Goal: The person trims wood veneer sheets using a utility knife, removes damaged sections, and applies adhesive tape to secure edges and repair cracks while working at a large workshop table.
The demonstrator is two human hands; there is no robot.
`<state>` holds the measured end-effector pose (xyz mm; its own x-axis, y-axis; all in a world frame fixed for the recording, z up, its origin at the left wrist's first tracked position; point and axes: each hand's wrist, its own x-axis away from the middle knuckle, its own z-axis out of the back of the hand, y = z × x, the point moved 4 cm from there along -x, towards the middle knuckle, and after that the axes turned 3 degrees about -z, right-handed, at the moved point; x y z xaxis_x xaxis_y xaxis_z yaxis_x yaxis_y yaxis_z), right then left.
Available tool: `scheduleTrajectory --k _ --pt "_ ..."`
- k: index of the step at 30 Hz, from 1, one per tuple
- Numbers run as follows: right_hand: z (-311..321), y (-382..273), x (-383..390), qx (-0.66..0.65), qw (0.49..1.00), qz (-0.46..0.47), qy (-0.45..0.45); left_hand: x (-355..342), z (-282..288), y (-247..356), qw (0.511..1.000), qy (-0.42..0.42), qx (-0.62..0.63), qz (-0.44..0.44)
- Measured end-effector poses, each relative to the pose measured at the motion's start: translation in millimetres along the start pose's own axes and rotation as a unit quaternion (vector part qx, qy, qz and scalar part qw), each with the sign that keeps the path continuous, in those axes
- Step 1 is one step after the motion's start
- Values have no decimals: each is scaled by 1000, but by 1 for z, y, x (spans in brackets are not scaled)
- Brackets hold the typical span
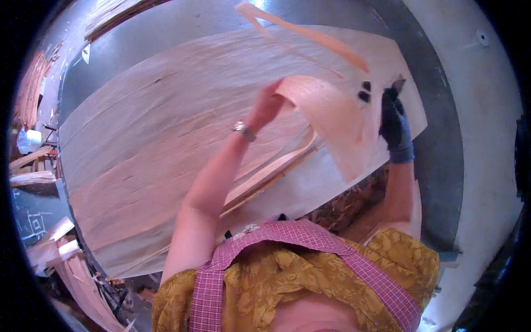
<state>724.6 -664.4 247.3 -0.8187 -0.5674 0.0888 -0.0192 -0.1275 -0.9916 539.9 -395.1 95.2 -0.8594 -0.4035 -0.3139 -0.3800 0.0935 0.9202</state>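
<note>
My left hand (pixel 267 105), bare with a watch at the wrist, grips the upper left end of a pale wood veneer piece (pixel 326 105). That piece is lifted and curls over toward the right. My right hand (pixel 395 124), in a dark glove, is closed beside the piece's right side, and a short dark blade (pixel 398 85) sticks up from it. Its fingers are partly hidden. Beneath both hands lies a broad veneer sheet (pixel 160 122). Two dark patches (pixel 364 92) show on it just left of the glove.
A narrow orange-tan veneer strip (pixel 315 40) lies across the far edge. Nearer me, a long curled strip (pixel 276 171) crosses the sheet. The dark table (pixel 442 182) shows at the right. Stacked veneer (pixel 119 16) stands far left, with scraps (pixel 83 282) at near left.
</note>
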Motion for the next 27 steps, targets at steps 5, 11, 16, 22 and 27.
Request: scheduleTrajectory --k 5,11,16,22,27 --pt "214 10 -28 843 485 69 223 32 57 10 948 79 -20 308" --pt "-36 29 -59 321 901 279 84 79 143 33 888 89 -151 425" --pt "-288 60 -49 401 807 351 -255 97 174 37 867 98 -184 452" --pt "-413 103 -120 573 647 418 -279 121 233 60 834 11 -240 497" --pt "-490 124 -172 521 654 205 -508 149 353 72 824 27 -285 488"
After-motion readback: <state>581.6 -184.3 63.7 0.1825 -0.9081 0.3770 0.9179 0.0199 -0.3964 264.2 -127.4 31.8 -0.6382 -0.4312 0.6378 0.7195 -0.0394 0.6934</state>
